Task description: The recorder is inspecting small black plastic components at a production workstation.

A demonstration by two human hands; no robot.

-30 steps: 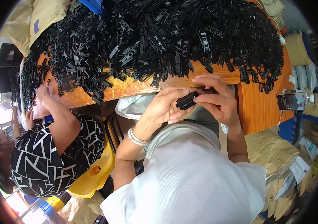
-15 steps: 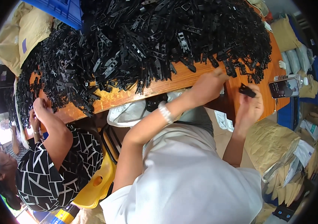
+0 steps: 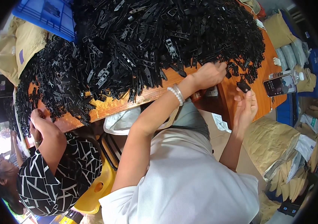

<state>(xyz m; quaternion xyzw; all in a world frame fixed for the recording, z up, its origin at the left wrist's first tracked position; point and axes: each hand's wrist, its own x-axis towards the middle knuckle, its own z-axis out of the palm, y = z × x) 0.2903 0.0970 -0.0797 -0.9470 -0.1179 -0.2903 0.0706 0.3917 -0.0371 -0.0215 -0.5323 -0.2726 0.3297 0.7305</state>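
A large heap of black plastic parts (image 3: 136, 48), slim and clip-like, covers most of the wooden table (image 3: 237, 99). My left hand (image 3: 210, 75), with bracelets on its wrist, reaches to the near edge of the heap. Its fingers are closed; whatever they pinch is hidden. Off the table's right front corner, my right hand (image 3: 247, 106) holds a short, blocky black plastic part (image 3: 243, 86) between thumb and fingertips. Several loose black parts lie on the wood between the two hands.
A phone (image 3: 279, 85) lies at the table's right end. At the back left is a blue plastic crate (image 3: 48, 16). Beside me on the left, a person in a patterned top (image 3: 43, 179) works at the same heap. Brown paper sacks (image 3: 271, 145) stand at right.
My left hand has shifted slightly left along the heap's edge, its fingers still closed. The right hand has dropped a little, still holding the black part. The whole view has shifted slightly.
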